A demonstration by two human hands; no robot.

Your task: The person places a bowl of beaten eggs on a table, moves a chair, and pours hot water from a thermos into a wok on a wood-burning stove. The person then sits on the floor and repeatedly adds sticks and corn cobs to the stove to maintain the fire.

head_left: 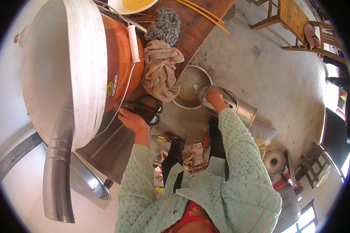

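Note:
My right hand (215, 99) is closed around a silver metal flask (243, 110) with a side handle. The flask is tilted, its mouth over the near right rim of a round metal basin (209, 74) on the floor. Cloudy liquid lies in the basin. My left hand (134, 121) rests by the table's edge, fingers stretched out next to black-handled scissors (146, 109) and the foot of an orange bucket (122, 58). No object shows in that hand. A crumpled beige cloth (161, 70) lies between the bucket and the basin.
Grey wire scourer (164, 26), a plate (114, 6) of yellow food and long sticks (204, 15) lie on the wooden table (198, 33). A large white lid-like piece (87, 73) and grey pipe (60, 167) crowd the left. Wood scraps (190, 161) lie between my feet.

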